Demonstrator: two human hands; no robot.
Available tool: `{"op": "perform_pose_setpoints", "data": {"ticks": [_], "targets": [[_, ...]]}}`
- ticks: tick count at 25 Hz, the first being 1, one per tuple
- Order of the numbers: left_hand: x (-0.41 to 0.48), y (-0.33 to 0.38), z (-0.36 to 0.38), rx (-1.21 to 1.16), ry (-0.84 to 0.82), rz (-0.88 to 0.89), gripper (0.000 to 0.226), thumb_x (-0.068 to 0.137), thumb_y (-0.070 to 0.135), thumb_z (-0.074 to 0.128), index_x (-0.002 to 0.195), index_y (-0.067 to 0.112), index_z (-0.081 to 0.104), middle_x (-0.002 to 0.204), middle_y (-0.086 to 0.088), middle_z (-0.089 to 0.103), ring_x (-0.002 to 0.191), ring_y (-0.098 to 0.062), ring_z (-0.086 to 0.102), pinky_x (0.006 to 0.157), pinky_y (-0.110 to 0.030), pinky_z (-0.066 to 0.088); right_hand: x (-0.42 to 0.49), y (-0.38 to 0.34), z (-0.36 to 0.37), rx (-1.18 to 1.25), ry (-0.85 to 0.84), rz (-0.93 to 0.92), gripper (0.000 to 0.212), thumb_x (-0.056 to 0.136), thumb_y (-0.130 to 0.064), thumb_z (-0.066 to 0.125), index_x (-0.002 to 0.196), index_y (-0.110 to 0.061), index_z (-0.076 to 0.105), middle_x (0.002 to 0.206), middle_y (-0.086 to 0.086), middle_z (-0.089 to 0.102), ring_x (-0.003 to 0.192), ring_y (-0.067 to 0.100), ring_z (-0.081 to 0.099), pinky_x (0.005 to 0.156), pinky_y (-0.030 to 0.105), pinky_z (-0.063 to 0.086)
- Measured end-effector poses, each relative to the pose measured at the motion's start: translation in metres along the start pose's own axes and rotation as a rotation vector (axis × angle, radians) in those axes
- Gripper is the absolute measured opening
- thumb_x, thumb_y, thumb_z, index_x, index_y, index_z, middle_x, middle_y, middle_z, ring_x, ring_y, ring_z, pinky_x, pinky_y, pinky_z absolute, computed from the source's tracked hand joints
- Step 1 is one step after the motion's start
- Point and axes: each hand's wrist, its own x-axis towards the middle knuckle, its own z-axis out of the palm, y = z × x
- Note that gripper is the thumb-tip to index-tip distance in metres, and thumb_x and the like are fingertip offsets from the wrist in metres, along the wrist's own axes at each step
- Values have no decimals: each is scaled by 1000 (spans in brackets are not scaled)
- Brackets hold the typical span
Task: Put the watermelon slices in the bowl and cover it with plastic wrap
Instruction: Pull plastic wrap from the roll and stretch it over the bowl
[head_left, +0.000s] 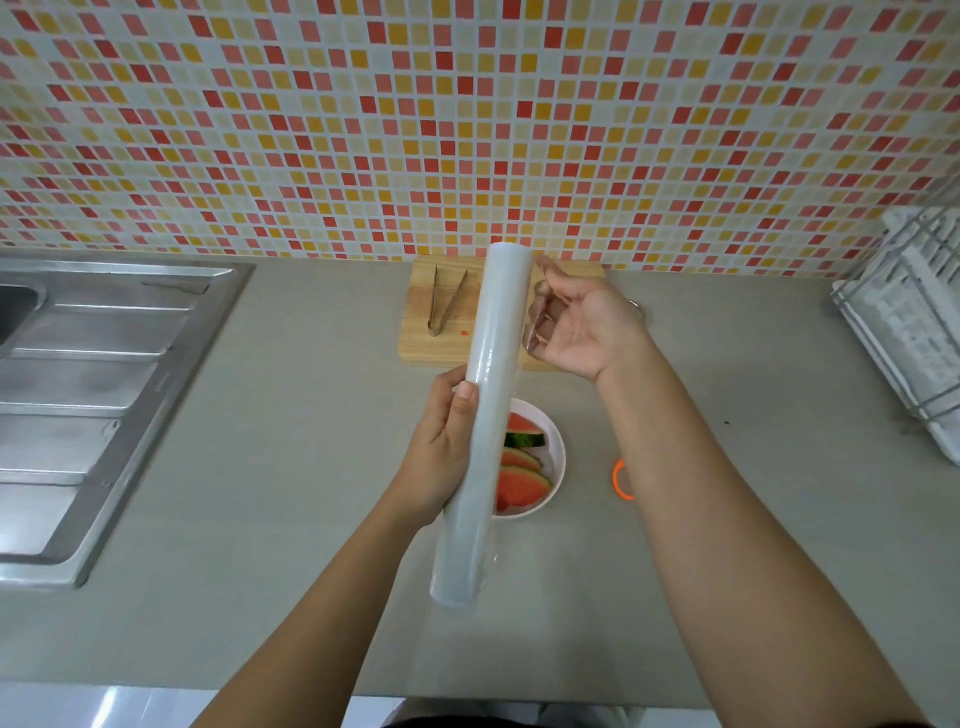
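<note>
I hold a long white roll of plastic wrap (485, 415) tilted above the counter. My left hand (441, 452) grips the roll around its middle. At the roll's upper right side, my right hand (571, 322) has its fingers curled behind a loose clear edge of film, which it seems to pinch. Directly below the roll sits a white bowl (560, 457), its left half hidden by the roll. Inside the bowl lie watermelon slices (519, 488) with red flesh and green rind.
A wooden cutting board (415, 332) lies against the tiled wall with metal tongs (441, 304) on it. A steel sink drainboard (104, 374) takes up the left. A white dish rack (904, 322) stands at the right. An orange ring (619, 480) lies right of the bowl.
</note>
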Motion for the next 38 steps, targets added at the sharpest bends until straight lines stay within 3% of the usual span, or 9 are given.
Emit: {"op": "perform_pose_setpoints", "data": {"ticks": [6,12,16,18,20,23,26,31,38], "targets": [[5,3,-4,101,83,21,36,90,62,31,119,45,43,93,27,58,83,2,60,72,-27,52,2,16,-4,-93,-20,-193,14,87,-21,63,97,-12,65,64,-4,55,58,6,52,60,19,51],[7,1,0,257,159,-55,43,94,60,32,96,26,59,89,1,63,82,-16,63,73,-39,56,9,27,-5,-219,98,-420,9,88,-14,61,83,-22,59,67,-7,58,61,6,53,53,21,48],[12,2,4,388,193,-113,50,94,60,28,89,17,52,81,1,59,75,-16,59,63,-31,48,11,39,-7,-239,114,-609,9,90,-15,59,85,-22,58,70,-9,58,58,6,50,53,22,44],[12,2,3,394,194,-103,47,93,60,28,91,18,50,78,4,59,72,-12,59,58,-27,44,13,47,-14,-215,142,-541,6,90,-28,60,95,-25,58,86,-5,59,70,6,55,58,23,47],[12,1,2,407,197,-84,44,94,59,29,88,20,48,77,4,58,70,-9,57,55,-24,40,13,58,-23,-235,147,-347,29,88,-46,56,109,-26,55,102,-3,59,88,10,58,60,23,50],[12,-2,1,443,180,-81,39,94,58,30,81,25,45,75,5,57,67,-6,55,53,-21,35,13,76,-33,-293,109,-180,33,89,-50,53,104,-21,62,99,0,64,90,14,61,57,22,52],[13,-3,2,466,170,-92,37,94,57,31,86,24,46,77,7,57,70,-8,56,54,-21,38,13,89,-36,-279,132,-270,16,91,-33,58,82,-20,61,80,-5,63,77,10,60,57,20,51],[17,-5,8,564,297,-128,46,94,55,36,100,11,48,91,-6,59,84,-25,57,70,-38,47,13,98,-37,-328,228,-522,13,92,-23,56,81,-18,59,62,-8,58,54,4,55,55,20,51],[25,3,5,545,234,-110,51,93,56,36,86,10,54,83,-5,58,78,-22,55,60,-29,37,10,118,-47,-322,-10,-324,25,88,-38,58,101,-17,65,96,7,68,86,19,67,75,36,54]]}}
